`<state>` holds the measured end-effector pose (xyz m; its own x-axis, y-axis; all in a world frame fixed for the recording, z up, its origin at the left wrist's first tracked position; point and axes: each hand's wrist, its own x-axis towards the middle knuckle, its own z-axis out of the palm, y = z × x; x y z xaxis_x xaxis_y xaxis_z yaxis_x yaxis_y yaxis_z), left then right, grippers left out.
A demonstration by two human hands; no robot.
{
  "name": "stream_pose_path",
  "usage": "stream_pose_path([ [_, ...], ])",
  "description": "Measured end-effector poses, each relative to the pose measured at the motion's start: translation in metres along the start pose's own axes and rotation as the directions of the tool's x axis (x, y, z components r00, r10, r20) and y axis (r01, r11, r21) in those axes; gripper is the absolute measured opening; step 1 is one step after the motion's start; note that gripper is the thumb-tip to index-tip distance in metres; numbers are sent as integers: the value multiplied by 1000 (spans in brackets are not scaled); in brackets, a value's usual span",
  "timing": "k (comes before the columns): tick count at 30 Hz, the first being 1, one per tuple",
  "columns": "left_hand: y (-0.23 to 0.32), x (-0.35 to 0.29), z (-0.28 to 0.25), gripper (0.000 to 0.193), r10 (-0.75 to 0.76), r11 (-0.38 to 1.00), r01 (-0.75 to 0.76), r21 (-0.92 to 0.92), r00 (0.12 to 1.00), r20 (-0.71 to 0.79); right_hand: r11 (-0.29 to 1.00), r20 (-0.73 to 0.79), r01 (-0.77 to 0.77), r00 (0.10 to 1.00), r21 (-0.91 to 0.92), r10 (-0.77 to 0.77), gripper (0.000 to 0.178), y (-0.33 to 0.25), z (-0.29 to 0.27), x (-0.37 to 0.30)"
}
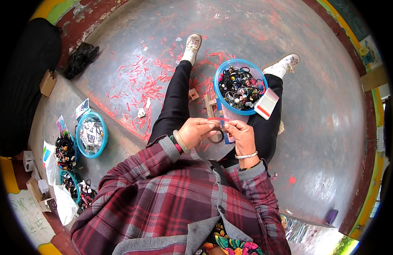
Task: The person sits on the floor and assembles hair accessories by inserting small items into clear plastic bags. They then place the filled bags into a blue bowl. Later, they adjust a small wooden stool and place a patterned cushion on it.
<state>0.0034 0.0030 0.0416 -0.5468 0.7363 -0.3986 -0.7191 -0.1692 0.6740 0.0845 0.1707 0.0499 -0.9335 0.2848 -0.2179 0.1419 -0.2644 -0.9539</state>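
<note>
In front of my lap both hands are pinched close together. My left hand (197, 132) is closed on a black hair tie (222, 137), whose loop hangs below the fingertips. A thin red strip (219, 119) runs across the top between the two hands, and my right hand (242, 137) pinches its right end. The fingers partly hide where the strip and the hair tie meet. Just beyond, between my legs, stands a tub with a blue rim (216, 80), heaped with dark and coloured hair ties (241, 87). A stack of white cards (267, 103) leans at its right edge.
Red paper strips (147, 87) litter the floor left of my leg. A wooden piece (209, 106) stands behind my hands. At left are a blue-rimmed basin (106, 138), more hair ties (65, 152), white bags (65, 205) and a cardboard box (47, 83). A black bag (82, 59) lies farther off.
</note>
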Motion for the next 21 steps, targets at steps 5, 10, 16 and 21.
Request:
stream_pose_path([
  [5, -2, 1, -2, 22, 26, 996, -24, -83, 999, 31, 999, -11, -20, 1000, 36, 20, 12, 1, 0, -1],
  [10, 3, -1, 0, 22, 24, 989, -18, -149, 999, 34, 999, -4, -35, 999, 23, 35, 12, 2, -1, -1],
  [16, -1, -1, -2, 24, 44, 989, -38, -140, 998, 41, 997, -45, -73, 996, -32, 72, 11, 9, -4, -1],
  [21, -6, 1, 1, 25, 72, 996, -74, -40, 997, -40, 635, -106, 327, 832, -700, -544, 9, -11, 12, -5],
])
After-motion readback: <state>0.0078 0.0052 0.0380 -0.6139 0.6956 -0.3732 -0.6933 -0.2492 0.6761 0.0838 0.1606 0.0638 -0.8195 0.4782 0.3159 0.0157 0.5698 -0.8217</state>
